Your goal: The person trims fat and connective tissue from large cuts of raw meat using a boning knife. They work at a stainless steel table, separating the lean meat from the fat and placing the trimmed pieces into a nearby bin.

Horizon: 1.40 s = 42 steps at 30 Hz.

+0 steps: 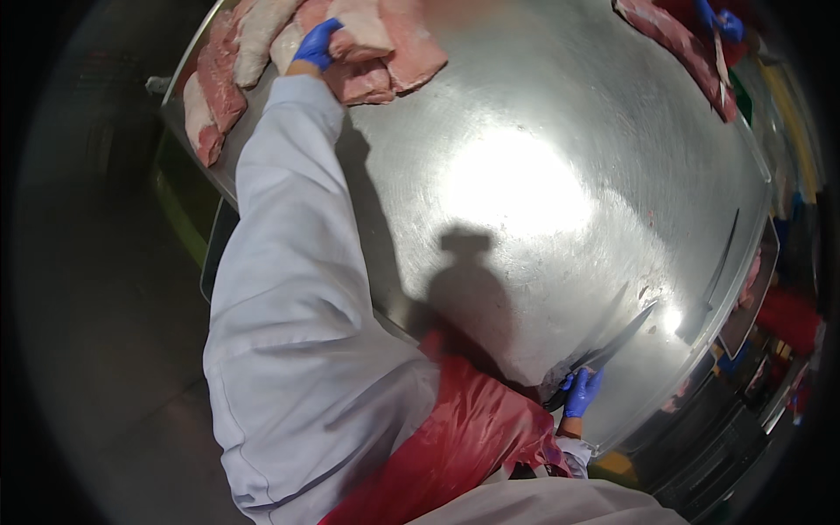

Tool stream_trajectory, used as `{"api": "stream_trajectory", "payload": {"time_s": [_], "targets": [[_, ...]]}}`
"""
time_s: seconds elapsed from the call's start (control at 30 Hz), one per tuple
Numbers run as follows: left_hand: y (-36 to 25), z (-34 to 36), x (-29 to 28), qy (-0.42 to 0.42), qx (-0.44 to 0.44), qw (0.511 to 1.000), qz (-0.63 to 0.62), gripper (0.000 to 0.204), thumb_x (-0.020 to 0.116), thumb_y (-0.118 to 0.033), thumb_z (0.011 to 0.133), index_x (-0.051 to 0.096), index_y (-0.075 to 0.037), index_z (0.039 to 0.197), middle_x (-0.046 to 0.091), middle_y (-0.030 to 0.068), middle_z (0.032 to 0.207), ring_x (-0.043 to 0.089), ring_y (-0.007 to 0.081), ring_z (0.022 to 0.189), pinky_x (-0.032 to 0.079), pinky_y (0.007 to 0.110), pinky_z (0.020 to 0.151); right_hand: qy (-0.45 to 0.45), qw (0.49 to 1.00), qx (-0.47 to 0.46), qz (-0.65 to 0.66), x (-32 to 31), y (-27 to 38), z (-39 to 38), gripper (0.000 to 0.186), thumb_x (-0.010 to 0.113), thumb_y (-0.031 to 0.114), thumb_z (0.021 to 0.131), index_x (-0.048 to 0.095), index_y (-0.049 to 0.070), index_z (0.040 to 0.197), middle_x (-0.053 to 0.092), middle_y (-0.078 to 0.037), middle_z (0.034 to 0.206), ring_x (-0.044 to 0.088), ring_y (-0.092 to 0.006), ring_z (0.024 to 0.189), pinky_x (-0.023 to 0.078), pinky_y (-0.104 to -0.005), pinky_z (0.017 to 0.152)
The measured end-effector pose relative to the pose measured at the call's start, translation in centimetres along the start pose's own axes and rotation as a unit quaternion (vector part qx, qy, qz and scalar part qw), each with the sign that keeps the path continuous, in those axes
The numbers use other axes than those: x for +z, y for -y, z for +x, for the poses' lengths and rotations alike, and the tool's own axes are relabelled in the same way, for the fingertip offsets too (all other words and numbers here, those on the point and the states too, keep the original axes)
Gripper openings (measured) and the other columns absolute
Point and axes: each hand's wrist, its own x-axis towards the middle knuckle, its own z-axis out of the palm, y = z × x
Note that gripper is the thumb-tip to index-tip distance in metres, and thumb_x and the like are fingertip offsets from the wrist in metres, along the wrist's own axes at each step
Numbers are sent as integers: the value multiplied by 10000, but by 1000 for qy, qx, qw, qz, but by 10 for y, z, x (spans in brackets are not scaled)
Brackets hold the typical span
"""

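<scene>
My left hand (318, 44), in a blue glove, reaches to the far left of the metal table (490, 105). Its fingers are closed on the near edge of a pale pink slab of meat (363, 31). Several more slabs of meat (223, 83) lie side by side around it. Close to my apron at the lower right, my right hand (582, 391), also blue-gloved, is wrapped around the dark handle of a knife (621, 337). The knife's blade points up and to the right, over the table and away from the meat.
At the far right, another person's blue-gloved hand (728, 24) is at a long piece of meat (674, 44). A thin dark tapered shape (724, 254) shows near the table's right edge; whether blade or shadow, I cannot tell. Beyond that edge stands a tray (751, 289) with meat.
</scene>
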Motion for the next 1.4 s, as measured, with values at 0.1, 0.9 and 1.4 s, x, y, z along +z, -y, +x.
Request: {"api": "stream_trajectory", "payload": {"time_s": [0.1, 0.9, 1.4], "targets": [[-2, 34, -10, -178, 81, 976, 90, 298, 648, -302, 922, 711, -12, 900, 685, 73, 776, 620, 195, 675, 509, 340, 613, 20, 1000, -17, 8, 4, 7, 11, 220, 576, 60, 1004, 490, 65, 1207, 547, -10, 775, 534, -99, 562, 460, -248, 494], [294, -232, 230, -313, 102, 941, 76, 789, 800, -215, 745, 374, 64, 1348, 599, 228, 1215, 644, 304, 1049, 556, 401, 863, 86, 996, -20, 26, 5, 7, 15, 205, 574, 94, 1004, 492, 71, 1190, 550, -22, 787, 528, -104, 563, 448, -247, 477], [318, -341, 463, 87, 140, 608, 777, 990, 818, -425, 599, 440, -2, 1410, 546, 236, 1341, 537, 411, 1256, 424, 468, 1056, 0, 995, -71, 63, -46, 3, -4, 488, 588, 160, 1007, 419, 19, 1442, 632, -88, 755, 597, -138, 538, 498, -265, 448]]}}
